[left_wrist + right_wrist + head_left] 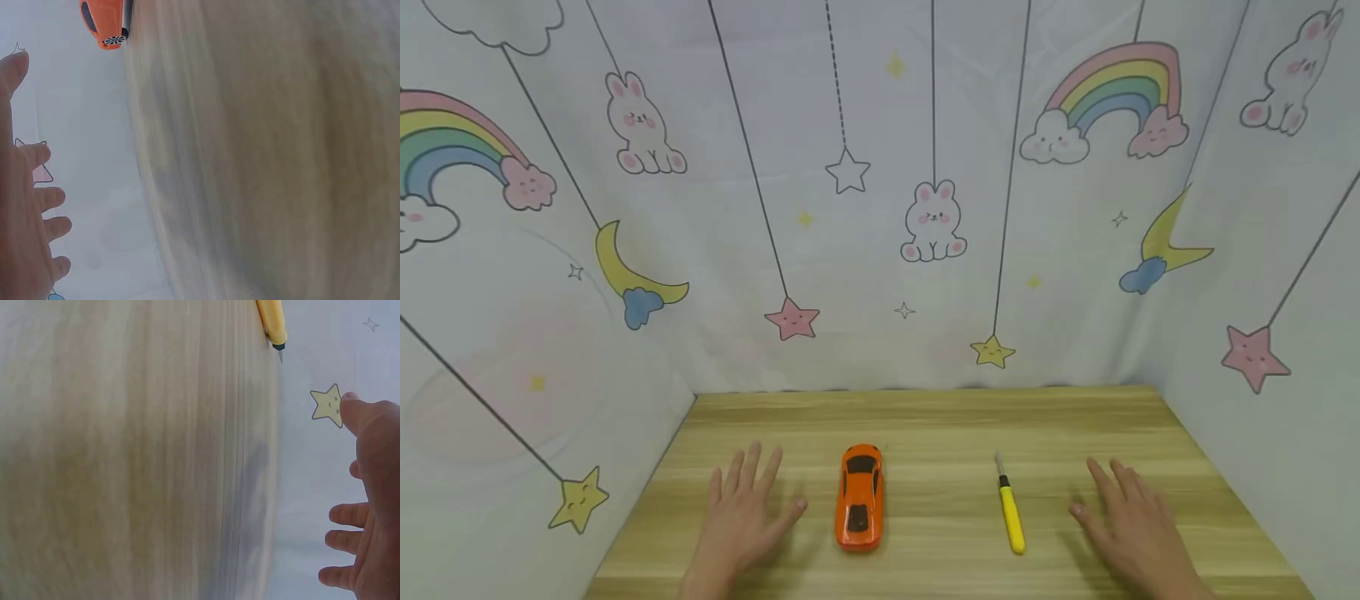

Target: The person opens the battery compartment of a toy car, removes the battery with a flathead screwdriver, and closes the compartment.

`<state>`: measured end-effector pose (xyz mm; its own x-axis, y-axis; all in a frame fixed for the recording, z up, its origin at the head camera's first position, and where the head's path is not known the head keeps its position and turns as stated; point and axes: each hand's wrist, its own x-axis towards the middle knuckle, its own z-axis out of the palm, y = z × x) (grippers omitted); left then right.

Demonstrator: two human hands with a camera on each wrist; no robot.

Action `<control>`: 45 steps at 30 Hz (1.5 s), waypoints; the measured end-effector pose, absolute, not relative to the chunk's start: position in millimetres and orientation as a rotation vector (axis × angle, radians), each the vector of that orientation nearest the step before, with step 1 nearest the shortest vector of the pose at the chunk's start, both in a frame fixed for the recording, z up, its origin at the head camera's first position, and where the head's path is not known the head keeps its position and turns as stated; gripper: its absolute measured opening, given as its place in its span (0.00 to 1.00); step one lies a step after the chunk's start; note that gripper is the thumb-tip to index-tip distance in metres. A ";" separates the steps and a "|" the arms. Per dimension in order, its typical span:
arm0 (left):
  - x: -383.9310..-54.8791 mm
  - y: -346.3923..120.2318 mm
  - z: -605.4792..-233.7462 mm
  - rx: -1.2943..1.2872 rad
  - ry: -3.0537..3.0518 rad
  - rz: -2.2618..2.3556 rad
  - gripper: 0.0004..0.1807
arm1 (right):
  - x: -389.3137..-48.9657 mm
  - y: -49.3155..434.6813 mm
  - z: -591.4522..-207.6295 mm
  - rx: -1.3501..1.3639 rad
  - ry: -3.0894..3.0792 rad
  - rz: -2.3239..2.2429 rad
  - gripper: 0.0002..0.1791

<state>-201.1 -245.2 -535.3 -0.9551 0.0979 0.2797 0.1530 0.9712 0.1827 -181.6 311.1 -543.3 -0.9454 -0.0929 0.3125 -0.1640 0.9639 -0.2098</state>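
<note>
An orange toy car (860, 500) with black windows lies on the wooden table, left of the middle in the head view. To its right is a slim tool with a yellow handle (1012, 521), a black collar and a thin pointed metal tip facing away from me. My left hand (741, 517), its fingers spread, is left of the car and apart from it. Right of the tool, my right hand (1131, 521) holds nothing. Both wrist views show the hands above the tabletop, the car (105, 22) and yellow tool (272, 322) beyond the thumbs.
The wood-grain tabletop (925, 417) meets a white cloth backdrop (865, 250) at the back and on both sides. Printed on the cloth are rabbits, stars, moons and rainbows. Shadows of the hands fall on the wood.
</note>
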 end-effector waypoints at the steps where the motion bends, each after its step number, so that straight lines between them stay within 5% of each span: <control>1: -201.9 -244.8 -535.3 -0.186 -2.846 -0.295 0.48 | -182.4 310.3 -543.4 0.195 -2.812 0.345 0.42; 45: -218.7 -198.3 -538.4 -0.076 -2.906 -0.673 0.39 | -204.5 236.6 -542.4 0.293 -2.853 0.723 0.34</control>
<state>-218.7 -198.3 -538.4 -0.9864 0.0140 0.1640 0.0847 0.8975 0.4328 -204.5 236.6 -542.4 -0.9636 -0.1451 0.2245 -0.2345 0.8621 -0.4492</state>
